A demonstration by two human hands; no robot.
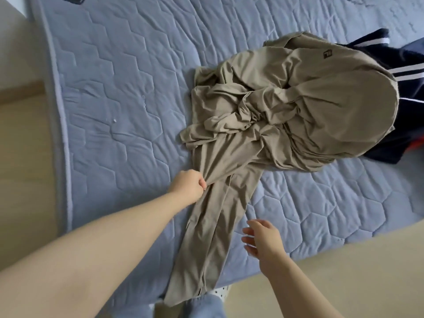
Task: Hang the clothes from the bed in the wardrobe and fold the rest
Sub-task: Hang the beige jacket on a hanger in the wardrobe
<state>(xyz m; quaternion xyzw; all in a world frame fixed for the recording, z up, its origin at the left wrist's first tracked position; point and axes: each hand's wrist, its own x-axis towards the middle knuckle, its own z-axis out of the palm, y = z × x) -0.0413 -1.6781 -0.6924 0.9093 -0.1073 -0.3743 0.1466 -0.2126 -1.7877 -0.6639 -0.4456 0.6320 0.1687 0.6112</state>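
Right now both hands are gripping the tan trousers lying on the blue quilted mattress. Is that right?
Not quite: only the left hand grips the tan trousers. The right hand is open beside the trouser leg and holds nothing, as the head view shows. The trousers do lie on the blue quilted mattress.

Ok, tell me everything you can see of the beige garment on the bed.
The beige garment looks thin and smooth, with a small dark logo. Its far part lies bunched on the blue mattress, overlapping a navy striped garment; a long narrow part stretches over the near edge. The left hand pinches it; the right hand hovers beside, open.
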